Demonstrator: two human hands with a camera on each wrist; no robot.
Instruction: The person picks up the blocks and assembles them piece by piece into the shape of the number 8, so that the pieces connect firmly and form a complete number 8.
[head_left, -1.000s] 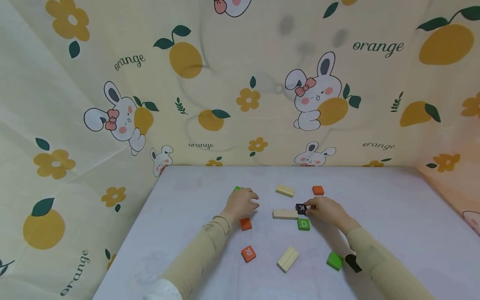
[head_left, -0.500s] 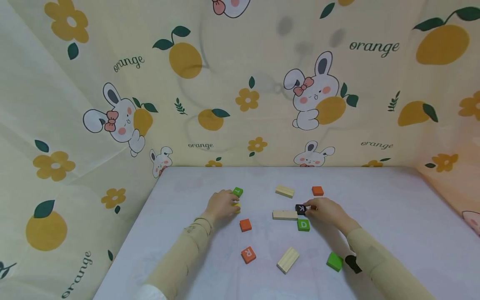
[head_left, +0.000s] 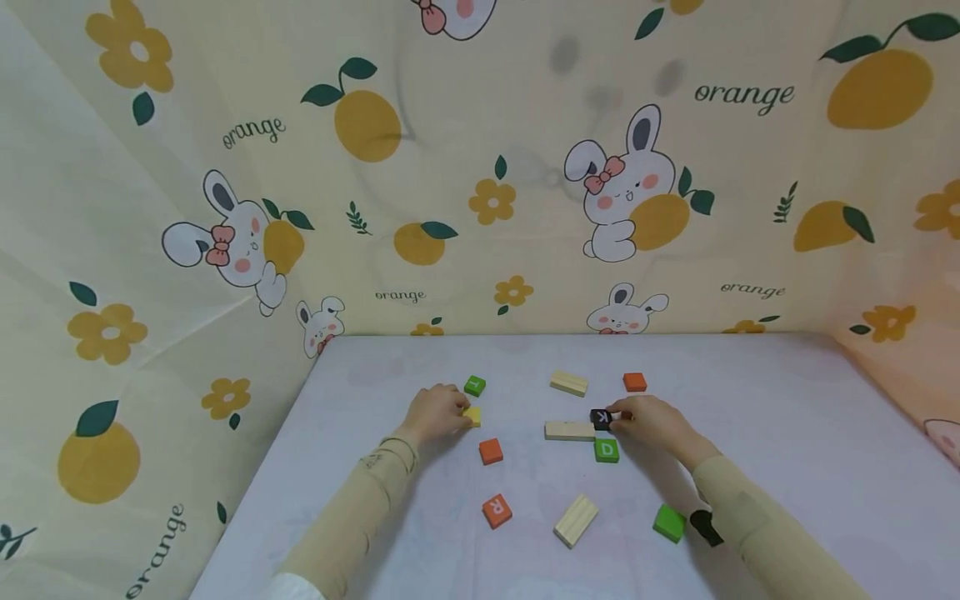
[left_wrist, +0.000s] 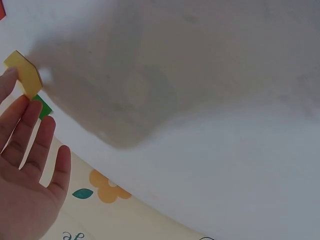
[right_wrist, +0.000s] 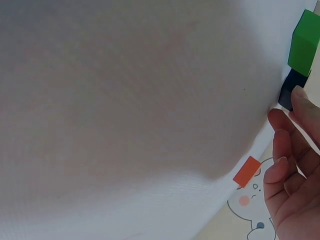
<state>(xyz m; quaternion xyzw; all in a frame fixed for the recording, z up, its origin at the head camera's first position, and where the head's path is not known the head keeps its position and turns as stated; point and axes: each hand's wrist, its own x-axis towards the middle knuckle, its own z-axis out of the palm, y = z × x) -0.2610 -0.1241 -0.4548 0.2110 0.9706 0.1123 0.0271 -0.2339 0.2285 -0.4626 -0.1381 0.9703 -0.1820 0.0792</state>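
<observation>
My left hand pinches a yellow block between thumb and fingertips at the left of the table. Just beyond it lies a green letter block. With thumb and index finger, my right hand holds a black block marked K. That block stands at the right end of a flat wooden plank, with a green block marked D close in front. In the right wrist view the thumb rests on the black block, beside the green one.
An orange block and an orange block marked R lie left of centre. Wooden planks lie at the back and front. A green block sits near the right sleeve, an orange block behind the right hand.
My left hand has moved left and down from above the table's centre-left to the yellow block and now grips it. The right hand stays on the black block.
</observation>
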